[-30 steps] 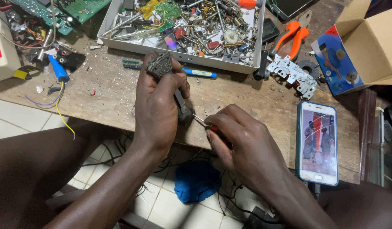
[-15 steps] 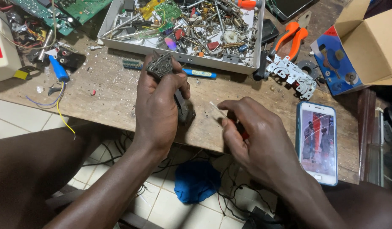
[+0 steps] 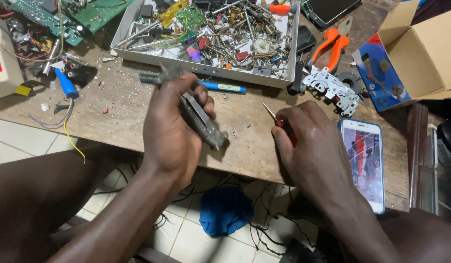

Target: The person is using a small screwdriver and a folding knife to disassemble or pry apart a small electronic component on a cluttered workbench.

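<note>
Clenched in the left hand [image 3: 174, 129] is a grey, grimy metal part [image 3: 203, 121], raised just above the wooden workbench [image 3: 137, 117] in front of the parts tray [image 3: 206, 73]. Its lower end sticks out past the fingers, so a loosening grip could likely drop it toward the floor tiles. To the right, the right hand [image 3: 310, 141] grasps a red-handled screwdriver [image 3: 279, 121], tip pointing up and left, apart from the part. A slip could jab the left fingers. Further right, the smartphone [image 3: 364, 163] lies near the bench edge, where an elbow might knock it.
</note>
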